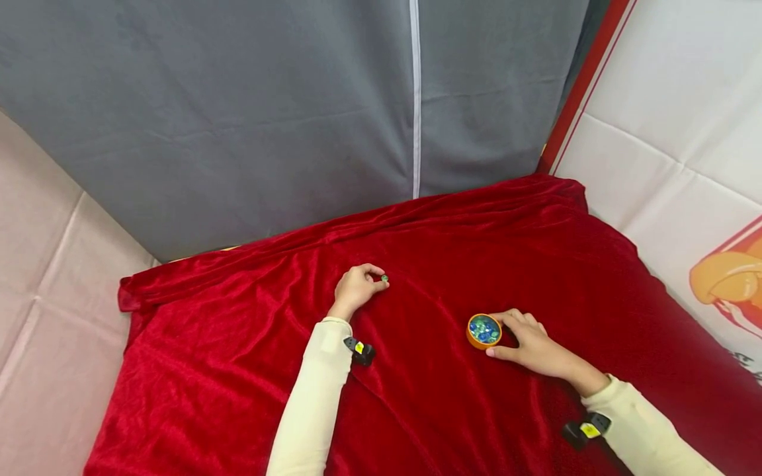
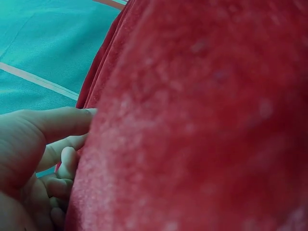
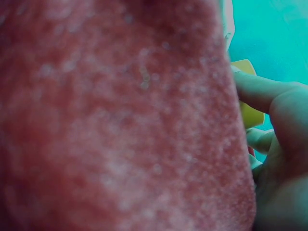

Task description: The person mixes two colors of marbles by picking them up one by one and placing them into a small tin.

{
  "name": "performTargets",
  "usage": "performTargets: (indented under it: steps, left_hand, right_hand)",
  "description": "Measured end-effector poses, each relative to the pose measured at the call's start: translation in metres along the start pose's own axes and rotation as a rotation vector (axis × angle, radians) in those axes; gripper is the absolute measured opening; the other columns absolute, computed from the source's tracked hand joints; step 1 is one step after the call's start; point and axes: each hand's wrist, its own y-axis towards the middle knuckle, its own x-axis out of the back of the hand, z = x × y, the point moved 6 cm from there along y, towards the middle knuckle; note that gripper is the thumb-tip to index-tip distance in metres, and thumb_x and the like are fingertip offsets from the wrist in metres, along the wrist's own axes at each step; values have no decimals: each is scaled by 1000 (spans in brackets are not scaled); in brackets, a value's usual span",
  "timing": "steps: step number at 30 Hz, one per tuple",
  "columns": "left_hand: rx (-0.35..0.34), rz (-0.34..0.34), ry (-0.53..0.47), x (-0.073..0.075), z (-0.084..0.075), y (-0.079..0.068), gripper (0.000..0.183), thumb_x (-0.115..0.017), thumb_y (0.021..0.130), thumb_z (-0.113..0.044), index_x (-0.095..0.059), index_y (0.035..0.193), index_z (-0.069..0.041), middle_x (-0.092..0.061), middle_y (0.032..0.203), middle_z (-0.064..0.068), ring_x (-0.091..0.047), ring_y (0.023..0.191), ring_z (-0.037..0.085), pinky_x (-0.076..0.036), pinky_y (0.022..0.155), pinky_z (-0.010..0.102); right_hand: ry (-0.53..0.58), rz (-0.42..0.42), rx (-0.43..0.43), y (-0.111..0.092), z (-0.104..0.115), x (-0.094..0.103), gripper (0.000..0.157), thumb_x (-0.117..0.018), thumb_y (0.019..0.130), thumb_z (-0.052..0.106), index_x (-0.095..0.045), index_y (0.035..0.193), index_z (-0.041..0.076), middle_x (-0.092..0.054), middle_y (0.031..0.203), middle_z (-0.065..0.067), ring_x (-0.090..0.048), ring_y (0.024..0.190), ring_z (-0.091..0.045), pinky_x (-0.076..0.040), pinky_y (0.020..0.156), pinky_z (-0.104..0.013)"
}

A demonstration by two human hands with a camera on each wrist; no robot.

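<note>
In the head view, my left hand [image 1: 355, 289] is over the red cloth with a small green glass marble [image 1: 385, 278] pinched between thumb and forefinger. My right hand [image 1: 532, 340] holds a small round orange bowl [image 1: 471, 339] from its right side, thumb at the near edge and fingers at the far edge. Blue and green glass marbles [image 1: 485, 328] fill the bowl. The left wrist view shows part of the left hand [image 2: 29, 149], but cloth hides the marble. In the right wrist view, the bowl [image 3: 252, 114] appears yellowish behind the right thumb [image 3: 262, 91].
A wrinkled red velvet cloth [image 1: 428, 370] covers the table, bunched up along its far edge. Behind it hangs a grey curtain [image 1: 268, 132] with a white vertical strip. Pale panels stand left [image 1: 36, 297] and right [image 1: 673, 119].
</note>
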Motion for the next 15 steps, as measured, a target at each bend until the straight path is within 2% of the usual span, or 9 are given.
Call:
performTargets:
  steps: [7,15]
  left_hand:
    - [-9,-23,12,-1,1,0,17,-73,75,-37,-69,89,-29,-52,68,-6,-48,64,11,-34,61,26]
    - [-4,-10,-18,0,-1,-1,16,-72,76,-35,-69,89,-27,-54,69,-6,-49,65,11,-35,61,26]
  right_hand:
    - [-6,3,-1,0,-1,0,58,-72,75,41,-52,123,14,-53,109,-3,-39,95,-18,-26,75,-34]
    - [-4,5,-9,0,-1,0,58,-73,75,40,-53,123,13,-53,109,-4,-40,95,-18,-26,75,-34]
